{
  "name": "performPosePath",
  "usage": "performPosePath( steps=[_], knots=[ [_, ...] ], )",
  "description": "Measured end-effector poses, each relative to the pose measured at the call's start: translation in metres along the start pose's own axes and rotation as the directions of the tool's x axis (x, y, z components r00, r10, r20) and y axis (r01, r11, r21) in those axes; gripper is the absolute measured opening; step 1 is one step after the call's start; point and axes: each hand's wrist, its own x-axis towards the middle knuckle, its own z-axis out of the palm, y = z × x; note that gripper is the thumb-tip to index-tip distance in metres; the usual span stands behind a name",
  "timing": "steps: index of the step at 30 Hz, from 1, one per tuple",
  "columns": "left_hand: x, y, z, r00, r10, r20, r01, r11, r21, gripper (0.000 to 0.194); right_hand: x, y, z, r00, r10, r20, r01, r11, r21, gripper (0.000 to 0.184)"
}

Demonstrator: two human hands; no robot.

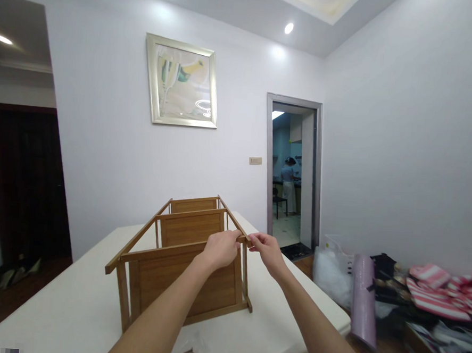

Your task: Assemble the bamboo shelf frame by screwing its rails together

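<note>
Leftmost, a dark brown wooden door (25, 185). Next, a white table (72, 299) bearing a brown wooden rack with three panels (160, 270); its near end faces the wearer. Silver-framed picture (185, 85) on the wall beyond. Clear plastic bag (202, 344) on the table, just in front of the rack; contents unclear. Left hand (222, 247) — fingers curled over the rack's near upper right corner, gripping it. Right hand (269, 253) — thumb and fingers drawn narrow, touching that corner's rail end from the right; cannot tell whether they grip it. Rack lies mostly left of the right hand. Farther right: grey-framed doorway (318, 203), shiny purple roll (364, 301), pink-and-white striped cloth (432, 300).
</note>
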Motion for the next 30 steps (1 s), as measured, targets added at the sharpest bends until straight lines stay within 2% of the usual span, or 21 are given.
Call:
performPosePath(
  steps=[8, 13, 20, 25, 30],
  knots=[
    [0.000, 0.001, 0.001, 1.000, 0.004, -0.009, -0.004, 1.000, -0.002, 0.029, 0.007, 0.000, 0.002, 1.000, 0.003, 0.019, -0.001, 0.993, -0.116, 0.049],
    [0.001, 0.001, 0.002, 1.000, 0.007, -0.015, -0.007, 1.000, -0.003, 0.031, 0.011, -0.002, 0.006, 1.000, 0.009, 0.028, -0.004, 0.983, -0.182, 0.056],
    [0.001, 0.002, 0.002, 1.000, -0.005, -0.019, 0.005, 1.000, -0.011, 0.033, 0.010, 0.001, 0.008, 0.999, 0.035, 0.017, -0.032, 0.988, -0.148, 0.060],
    [0.001, 0.002, 0.003, 1.000, -0.008, -0.026, 0.008, 1.000, -0.014, 0.032, 0.007, -0.002, 0.004, 0.999, 0.035, -0.004, -0.035, 0.998, -0.055, 0.048],
    [0.000, 0.002, 0.003, 0.999, -0.007, -0.032, 0.006, 1.000, -0.016, 0.032, 0.005, -0.009, 0.003, 0.999, 0.028, 0.047, -0.028, 0.999, 0.015, 0.032]
  ],
)
